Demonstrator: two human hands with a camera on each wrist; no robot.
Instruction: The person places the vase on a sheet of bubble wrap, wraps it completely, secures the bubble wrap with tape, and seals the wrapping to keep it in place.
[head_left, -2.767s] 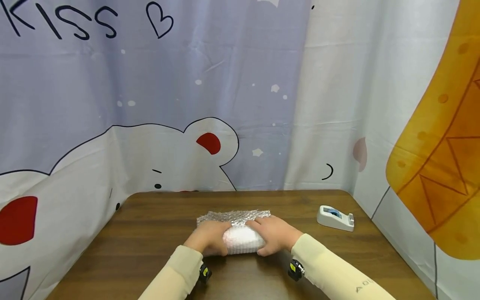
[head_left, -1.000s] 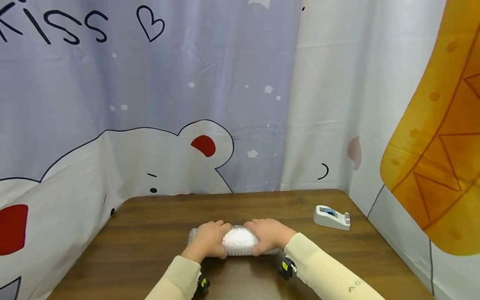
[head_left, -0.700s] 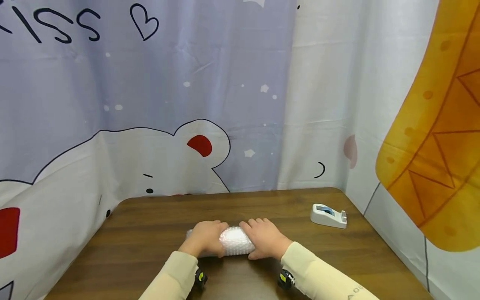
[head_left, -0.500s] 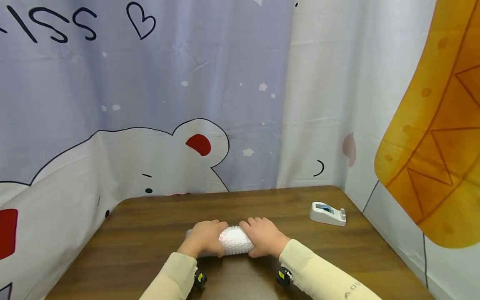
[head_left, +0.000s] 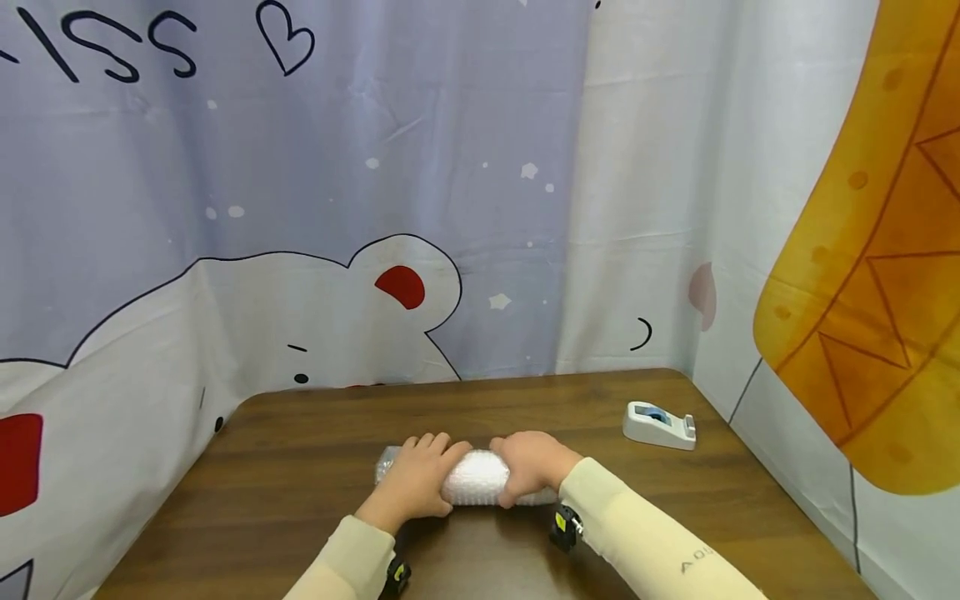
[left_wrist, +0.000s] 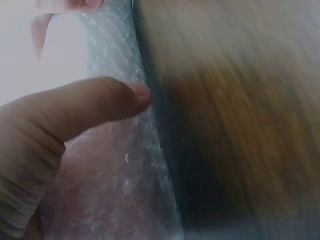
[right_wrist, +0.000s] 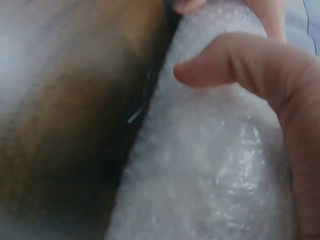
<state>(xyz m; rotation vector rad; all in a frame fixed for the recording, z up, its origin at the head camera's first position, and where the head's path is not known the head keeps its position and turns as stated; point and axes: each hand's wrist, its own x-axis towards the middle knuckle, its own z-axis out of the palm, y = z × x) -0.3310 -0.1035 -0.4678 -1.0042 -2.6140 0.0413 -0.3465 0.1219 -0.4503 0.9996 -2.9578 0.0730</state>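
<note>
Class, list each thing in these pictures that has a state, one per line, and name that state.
Bubble wrap: rolled up, lying on the table
Left hand: gripping the bubble wrap, thumb on its near side
Right hand: gripping the bubble wrap, thumb on its near side
Tape dispenser: upright, untouched, blue roll inside
Curtain: hanging, creased

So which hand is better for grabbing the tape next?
Probably the right hand: the tape dispenser sits on its side, farther from the left hand, which holds the bubble-wrapped bundle and could steady it.
</note>
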